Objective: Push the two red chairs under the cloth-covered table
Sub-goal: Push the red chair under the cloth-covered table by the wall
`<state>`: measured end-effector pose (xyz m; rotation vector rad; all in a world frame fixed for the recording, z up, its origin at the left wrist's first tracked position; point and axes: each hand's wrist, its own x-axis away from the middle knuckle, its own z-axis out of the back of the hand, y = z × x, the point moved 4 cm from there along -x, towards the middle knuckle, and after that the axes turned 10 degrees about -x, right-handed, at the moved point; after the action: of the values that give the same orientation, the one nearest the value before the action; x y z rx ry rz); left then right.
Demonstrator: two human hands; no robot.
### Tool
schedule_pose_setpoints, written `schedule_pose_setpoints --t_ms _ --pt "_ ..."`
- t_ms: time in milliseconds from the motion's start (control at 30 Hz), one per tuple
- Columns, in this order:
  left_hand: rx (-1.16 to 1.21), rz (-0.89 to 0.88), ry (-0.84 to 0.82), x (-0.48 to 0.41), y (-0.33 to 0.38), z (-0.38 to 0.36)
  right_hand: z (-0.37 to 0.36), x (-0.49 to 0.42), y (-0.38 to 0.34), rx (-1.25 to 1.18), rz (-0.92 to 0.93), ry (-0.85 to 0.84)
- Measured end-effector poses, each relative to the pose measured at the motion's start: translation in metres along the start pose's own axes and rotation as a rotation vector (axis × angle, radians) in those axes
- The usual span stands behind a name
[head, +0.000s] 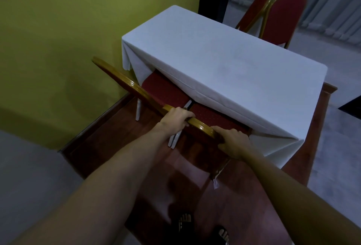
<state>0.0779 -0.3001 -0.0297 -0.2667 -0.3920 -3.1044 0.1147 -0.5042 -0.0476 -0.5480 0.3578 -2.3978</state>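
Note:
A table under a white cloth [224, 65] stands on a raised wooden platform. Two red-seated chairs with gold frames sit side by side at its near long side. The left chair [164, 90] has its seat partly under the cloth, and its gold backrest runs toward the yellow wall. The right chair [213, 117] is also partly under the cloth. My left hand [176, 120] grips the top rail of the right chair's backrest. My right hand [233, 142] grips the same rail further right, close to the table's near corner.
Two more red chairs [281, 16] stand at the table's far side. A yellow wall [68, 30] is close on the left. The wooden platform [121, 147] drops to grey floor on the left and right. My feet in sandals [203, 229] stand on the platform.

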Motion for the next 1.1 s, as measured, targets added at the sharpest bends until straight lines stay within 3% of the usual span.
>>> schedule_pose_setpoints --t_ms 533,733,900,1100 --pt "0.047 0.063 -0.002 -0.003 0.006 -0.005 0.003 0.0 0.009 -0.009 0.041 -0.027" --pt "0.073 0.073 -0.096 -0.006 0.016 -0.006 0.019 0.003 0.029 -0.233 -0.048 -0.101" --pt "0.221 0.163 0.036 -0.039 0.051 0.01 0.06 0.016 0.077 -0.386 -0.179 0.08" --pt "0.224 0.093 0.064 -0.12 0.148 0.017 0.127 0.052 0.194 -0.359 -0.367 0.342"
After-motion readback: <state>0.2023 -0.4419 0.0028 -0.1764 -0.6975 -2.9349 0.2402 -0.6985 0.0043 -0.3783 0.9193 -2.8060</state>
